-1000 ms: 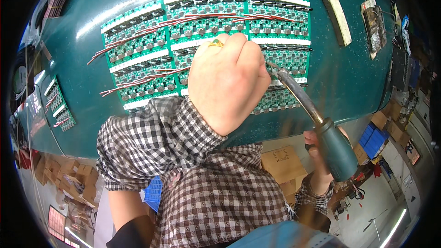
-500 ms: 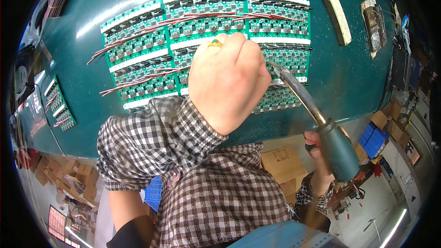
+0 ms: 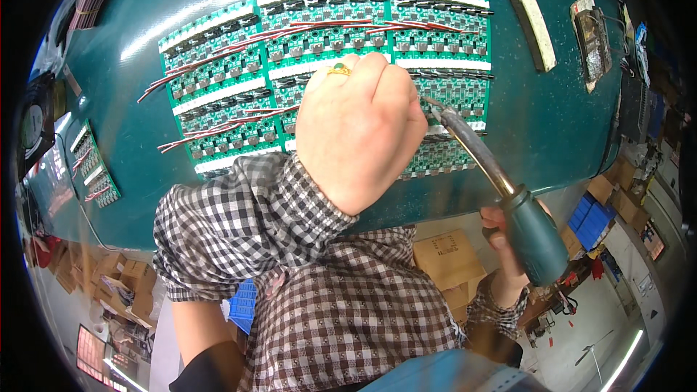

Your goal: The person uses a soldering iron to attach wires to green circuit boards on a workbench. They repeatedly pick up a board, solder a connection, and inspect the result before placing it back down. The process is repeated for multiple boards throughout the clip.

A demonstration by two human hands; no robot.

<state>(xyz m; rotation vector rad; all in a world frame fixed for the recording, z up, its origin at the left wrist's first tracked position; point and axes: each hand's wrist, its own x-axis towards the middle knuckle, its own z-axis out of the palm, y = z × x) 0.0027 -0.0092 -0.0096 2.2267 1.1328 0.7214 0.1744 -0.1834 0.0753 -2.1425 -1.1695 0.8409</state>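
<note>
Rows of green circuit boards [image 3: 232, 72] lie side by side on the table, with white strips and small components across them. My left hand [image 3: 361, 131], wearing a ring, is closed over the middle boards with its fingers curled under. What those fingers pinch is hidden beneath the hand. In my right hand [image 3: 510, 261] is a soldering iron [image 3: 536, 236] with a dark green handle. Its bent metal tip reaches the boards just right of my left fingers; exact contact cannot be made out. Red, black and white wires [image 3: 225, 125] lie across the boards to the left.
A smaller board piece [image 3: 94, 163] with wires lies at the table's left. At the right are a long pale-topped strip [image 3: 524, 11] and a worn, stained block [image 3: 592, 40]. A wire bundle [image 3: 88, 7] sits far left. Cardboard boxes [image 3: 450, 258] stand below the table's near edge.
My left hand has shifted very slightly left. The soldering iron's tip has moved a touch, staying beside the left fingers. The boards have not moved.
</note>
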